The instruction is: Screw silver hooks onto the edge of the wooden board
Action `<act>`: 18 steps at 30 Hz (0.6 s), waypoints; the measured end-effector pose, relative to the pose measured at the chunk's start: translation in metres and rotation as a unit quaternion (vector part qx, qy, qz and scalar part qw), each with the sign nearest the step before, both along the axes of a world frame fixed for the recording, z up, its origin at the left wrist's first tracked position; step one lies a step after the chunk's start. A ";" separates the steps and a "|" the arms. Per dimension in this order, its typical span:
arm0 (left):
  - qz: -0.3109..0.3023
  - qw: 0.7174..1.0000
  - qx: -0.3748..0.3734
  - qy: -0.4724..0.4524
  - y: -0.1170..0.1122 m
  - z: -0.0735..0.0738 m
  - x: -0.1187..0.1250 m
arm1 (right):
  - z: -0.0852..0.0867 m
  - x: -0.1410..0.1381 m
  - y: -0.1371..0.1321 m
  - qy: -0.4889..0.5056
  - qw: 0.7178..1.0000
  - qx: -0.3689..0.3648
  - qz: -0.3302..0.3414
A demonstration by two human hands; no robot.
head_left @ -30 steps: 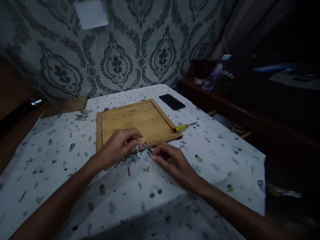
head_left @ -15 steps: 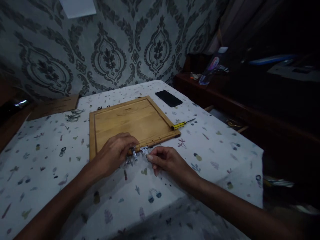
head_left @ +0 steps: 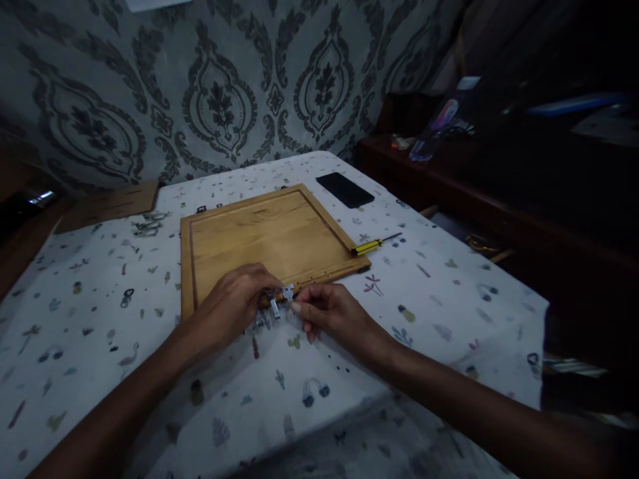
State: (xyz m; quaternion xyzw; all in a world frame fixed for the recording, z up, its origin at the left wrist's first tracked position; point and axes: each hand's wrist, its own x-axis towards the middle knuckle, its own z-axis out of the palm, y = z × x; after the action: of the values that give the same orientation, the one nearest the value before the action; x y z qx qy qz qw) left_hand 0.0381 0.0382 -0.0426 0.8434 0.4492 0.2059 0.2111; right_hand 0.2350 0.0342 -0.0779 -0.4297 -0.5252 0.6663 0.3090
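A light wooden panel door (head_left: pixel 259 233) with a raised frame lies flat on the table, small holes along its near edge. My right hand (head_left: pixel 324 309) pinches a small silver hinge plate (head_left: pixel 288 293) between thumb and fingers, at the door's near edge. My left hand (head_left: pixel 234 299) rests over that same edge, its fingers closed and their tips beside the plate; what they grip is mostly hidden. Just below the left fingertips are several metal hinge parts (head_left: pixel 275 309). A yellow-and-black screwdriver (head_left: pixel 368 247) lies with its handle against the door's right corner.
A black phone (head_left: pixel 345 189) lies behind the door. More metal hinges (head_left: pixel 147 227) and a brown cardboard piece (head_left: pixel 110 207) are at the far left. Small dark screws (head_left: pixel 339 367) dot the patterned tablecloth (head_left: pixel 429 299). A clear bottle (head_left: pixel 439 126) stands on dark furniture to the right.
The hinge plate in my right hand has moved slightly left, closer to my left fingertips, and turned a little. My left hand stays nearly in place. The view has shifted slightly.
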 end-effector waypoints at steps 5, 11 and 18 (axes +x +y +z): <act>-0.007 1.000 0.004 0.012 0.001 -0.002 -0.002 | 0.003 0.000 0.000 -0.015 1.000 -0.006 0.001; -0.014 0.999 0.021 0.045 0.001 -0.002 -0.004 | 0.004 -0.002 0.001 -0.025 1.000 -0.012 -0.011; -0.021 0.993 0.045 0.103 -0.002 0.001 -0.003 | 0.010 -0.002 -0.007 -0.038 0.999 -0.003 -0.032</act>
State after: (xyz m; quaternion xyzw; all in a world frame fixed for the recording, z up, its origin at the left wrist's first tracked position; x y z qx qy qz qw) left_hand 0.0347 0.0365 -0.0421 0.8781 0.4407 0.1332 0.1304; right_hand 0.2328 0.0275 -0.0684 -0.4724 -0.5207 0.6405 0.3090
